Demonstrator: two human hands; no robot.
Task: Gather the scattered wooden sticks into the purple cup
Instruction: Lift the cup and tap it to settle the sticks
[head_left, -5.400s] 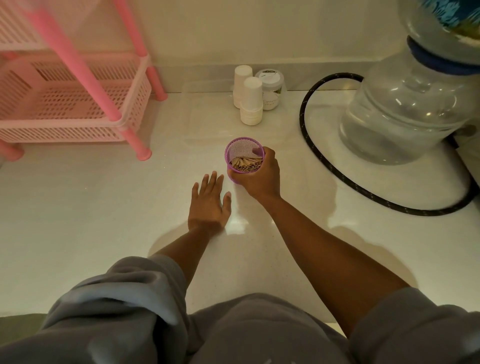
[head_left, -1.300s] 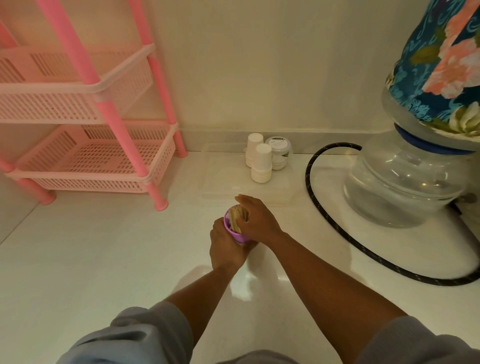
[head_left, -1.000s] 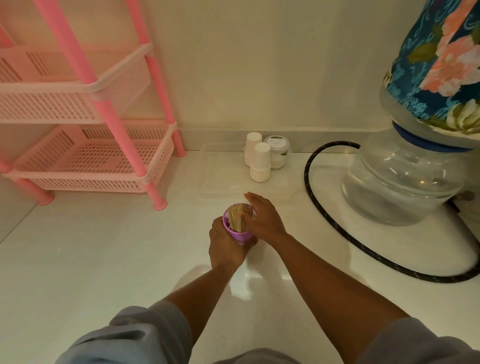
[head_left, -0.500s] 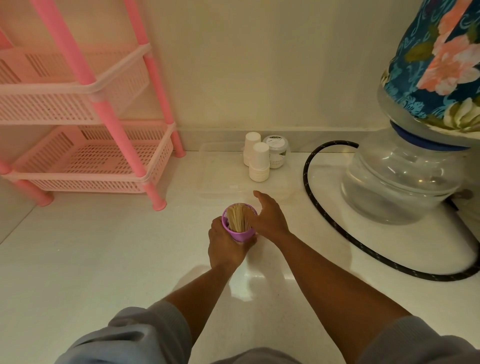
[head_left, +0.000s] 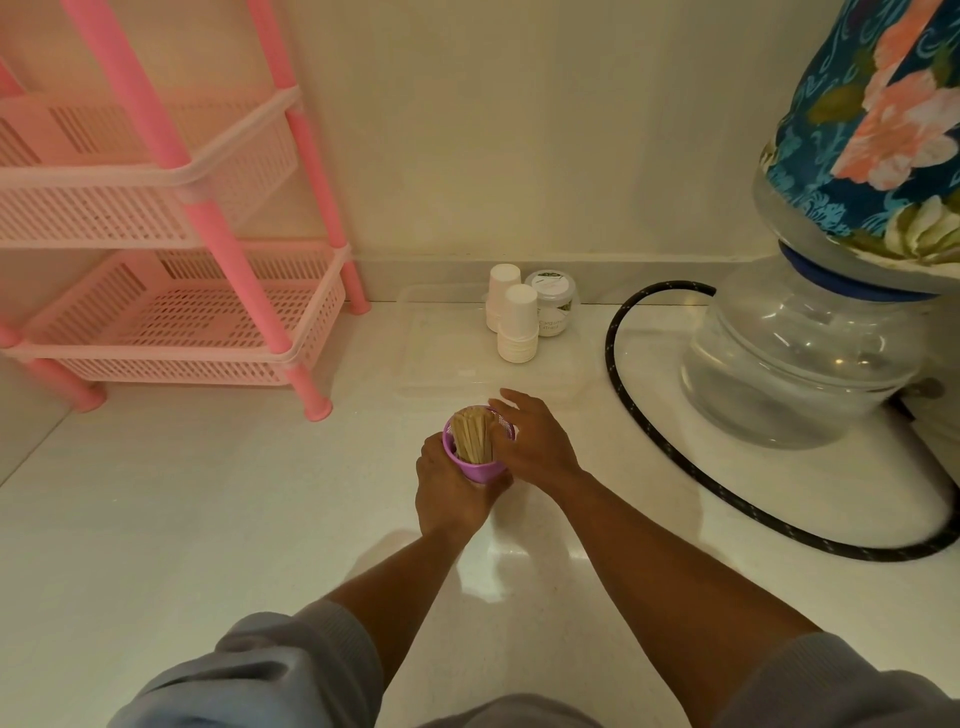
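Wooden sticks upright in purple cup, left hand wrapped around it, right hand fingers spread beside rim

Small jar label, roughly "Cardamom Extract", barely legible.

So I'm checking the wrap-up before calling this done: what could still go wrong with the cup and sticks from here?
Two risks.

The wooden sticks stand well above the rim of the purple cup, so it looks top-heavy. If the left hand lets go abruptly, it could tip and scatter them again.

The right hand sits against the cup's rim with fingers spread. Pulling away, it could catch the stick tops or the rim.
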